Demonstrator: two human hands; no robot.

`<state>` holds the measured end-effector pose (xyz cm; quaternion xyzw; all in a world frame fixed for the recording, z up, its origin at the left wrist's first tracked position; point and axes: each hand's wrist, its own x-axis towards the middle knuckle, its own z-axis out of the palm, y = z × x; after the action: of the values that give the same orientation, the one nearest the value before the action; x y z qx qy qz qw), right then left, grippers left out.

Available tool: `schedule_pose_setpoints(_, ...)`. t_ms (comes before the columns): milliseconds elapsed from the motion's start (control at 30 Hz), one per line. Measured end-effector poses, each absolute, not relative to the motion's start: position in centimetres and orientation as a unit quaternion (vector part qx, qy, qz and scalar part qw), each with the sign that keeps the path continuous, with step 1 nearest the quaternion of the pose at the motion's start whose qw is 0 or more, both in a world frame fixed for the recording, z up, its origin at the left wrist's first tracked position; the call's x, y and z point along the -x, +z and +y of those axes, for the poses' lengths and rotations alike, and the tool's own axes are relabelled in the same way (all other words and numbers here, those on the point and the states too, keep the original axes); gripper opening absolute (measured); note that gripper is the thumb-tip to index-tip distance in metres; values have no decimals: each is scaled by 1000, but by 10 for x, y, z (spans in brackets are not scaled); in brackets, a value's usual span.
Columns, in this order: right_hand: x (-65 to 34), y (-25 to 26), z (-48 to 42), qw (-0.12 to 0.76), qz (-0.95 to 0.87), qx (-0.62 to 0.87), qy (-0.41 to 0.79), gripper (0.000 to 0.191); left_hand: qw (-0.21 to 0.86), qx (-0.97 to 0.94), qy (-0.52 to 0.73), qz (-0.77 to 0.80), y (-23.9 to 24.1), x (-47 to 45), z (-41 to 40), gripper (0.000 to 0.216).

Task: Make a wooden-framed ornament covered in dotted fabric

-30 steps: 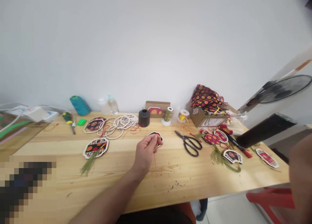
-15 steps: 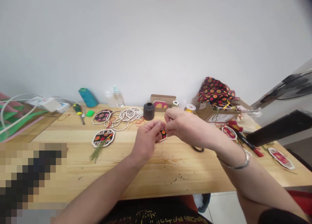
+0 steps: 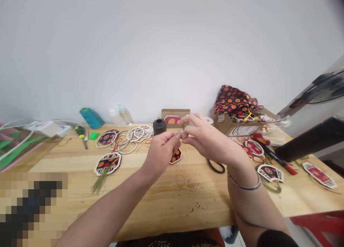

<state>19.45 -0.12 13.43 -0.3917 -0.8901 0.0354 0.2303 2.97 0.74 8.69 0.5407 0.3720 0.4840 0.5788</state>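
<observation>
My left hand (image 3: 162,148) is closed, thumb against fingers. Just below its fingertips shows a small white-edged ornament (image 3: 176,156) with black, red and yellow patterned fabric, partly hidden by the hand. My right hand (image 3: 205,137), with a bangle on its wrist, meets the left fingertips. Its upper fingers are raised and curved, while the lower ones pinch close to a tiny pale spot whose kind I cannot make out. A black thread spool (image 3: 159,127) stands just behind the left hand.
Lattice cutouts (image 3: 139,133) and a tasselled ornament (image 3: 108,164) lie left, with a teal thread cone (image 3: 91,118) behind. Right are a black loop (image 3: 216,166), a fan-shaped ornament (image 3: 270,173), a cardboard box (image 3: 233,128) topped by patterned fabric (image 3: 235,100), and a black post (image 3: 309,139).
The camera view has shifted. My right hand's upper fingers have lifted and spread from a tighter pinch. More of the patterned ornament now shows below my left hand.
</observation>
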Motion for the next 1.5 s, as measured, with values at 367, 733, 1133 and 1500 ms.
schedule_pose_setpoints(367, -199, 128, 5, 367, -837, 385, 130, 14, 580, -553, 473, 367, 87, -27, 10, 28)
schedule_pose_setpoints(733, -192, 127, 3, 331, -861, 383, -40, 18, 513, -578, 493, 400, 91, -21, 15, 26)
schedule_pose_setpoints(1133, -193, 116, 21, 443, -789, 424, -20, 17, 498, -582, 511, 389, 88, -22, 15, 24)
schedule_pose_setpoints(1500, -187, 109, 30, 545, -588, 422, 423, 8, 493, -570, 529, 391, 83, -19, 18, 22)
